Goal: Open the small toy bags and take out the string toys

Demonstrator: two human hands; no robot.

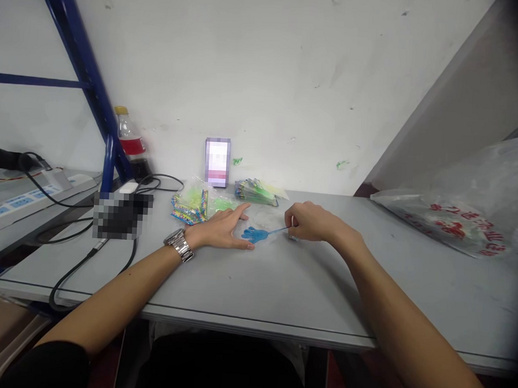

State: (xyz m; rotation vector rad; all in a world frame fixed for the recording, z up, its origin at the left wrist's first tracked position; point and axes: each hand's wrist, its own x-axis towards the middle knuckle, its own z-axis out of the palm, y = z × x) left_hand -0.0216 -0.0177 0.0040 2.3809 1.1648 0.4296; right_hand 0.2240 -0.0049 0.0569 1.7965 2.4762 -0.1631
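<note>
In the head view, the blue hand-shaped piece (255,235) lay out of any wrapper, on or just beside a sheet of crumpled clear film (264,218), near the middle of the desk (258,286) and closer to its far edge than its near one. The left hand (220,228) rested with thumb and fingers spread wide around the piece's stubby end, apparently gripping nothing; whether the thumb touched it could not be told. The right hand (312,221) was curled, thumb and forefinger pinched on the end of the thin strand, which ran taut and straight from the piece.

As far as could be judged, the unwrapping of this piece was done and its strand drawn out, while the hold on it had not been let go. Behind the left hand, an opened-looking packet (189,208) with a speckled, colourful border lay crinkled; toward the desk's far edge sat a loose pile of similar packets (257,191), with yellow-green showing through, and these seemed not yet dealt with.

The blue piece looked soft and rubbery, flat with rounded fingers; the film was thin and glossy. The desk had a smooth grey top. A translucent, wrinkled bag (453,218) with red lettering slumped at its far right corner, and a phone (217,163) stood upright at the far edge against the white wall (282,73).
</note>
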